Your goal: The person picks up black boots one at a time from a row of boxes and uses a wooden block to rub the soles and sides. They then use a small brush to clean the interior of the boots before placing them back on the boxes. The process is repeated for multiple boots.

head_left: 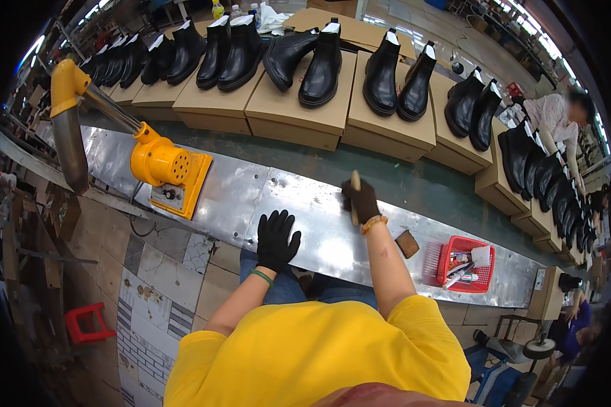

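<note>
My left hand (277, 242), in a black glove, lies with its fingers spread on the near edge of the metal bench (312, 234). My right hand (365, 202), also in a dark glove, is closed around a slim tan tool that looks like a wooden handle (355, 179). It sticks out above and below the fist, over the bench's far side; its exact kind is unclear. To the right of that forearm lies a small brown block (407, 244). Farther right stands a red plastic basket (443, 261) holding tubes, a white piece and other small items.
Black ankle boots (321, 64) stand in pairs on brown shoeboxes (295, 115) along a green surface (251, 150) beyond the bench. A yellow machine with a hose arm (159, 161) is fixed at the left. A red stool (90, 323) stands lower left; a co-worker (553, 115) is at far right.
</note>
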{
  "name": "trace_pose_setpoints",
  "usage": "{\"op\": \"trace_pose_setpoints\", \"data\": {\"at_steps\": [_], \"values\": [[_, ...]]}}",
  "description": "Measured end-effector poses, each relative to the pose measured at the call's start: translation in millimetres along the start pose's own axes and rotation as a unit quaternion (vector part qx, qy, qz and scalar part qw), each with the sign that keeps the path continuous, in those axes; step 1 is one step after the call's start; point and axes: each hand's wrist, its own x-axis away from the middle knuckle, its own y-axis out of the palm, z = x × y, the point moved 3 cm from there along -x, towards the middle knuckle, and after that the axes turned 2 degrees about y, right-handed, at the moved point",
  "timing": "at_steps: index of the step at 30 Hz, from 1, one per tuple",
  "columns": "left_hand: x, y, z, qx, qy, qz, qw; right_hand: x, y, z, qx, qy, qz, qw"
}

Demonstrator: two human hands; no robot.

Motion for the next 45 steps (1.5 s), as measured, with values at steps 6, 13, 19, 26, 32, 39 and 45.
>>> {"op": "trace_pose_setpoints", "data": {"at_steps": [6,13,19,26,32,39,45], "values": [[-6,6,-8,0.011,-0.031,-0.003,0.999,22,8,16,-0.061,0.011,0.015,0.998],[-97,29,-52,0.244,-0.151,0.111,0.952,29,14,22,-0.044,-0.06,0.055,0.996],[-191,16,-55,0.318,-0.197,0.158,0.914,25,11,29,-0.022,-0.061,0.051,0.997],[-284,-13,-68,0.282,-0.28,0.244,0.885,22,15,34,0.011,-0.091,0.058,0.994],[-333,-17,-73,0.282,-0.303,0.167,0.895,23,19,28,0.025,-0.093,0.053,0.994],[-363,18,-127,0.315,-0.301,0.073,0.897,18,17,35,0.037,-0.115,0.066,0.991],[-338,31,-130,0.776,-0.289,0.113,0.549,19,15,30,0.046,-0.117,0.071,0.99]]}}
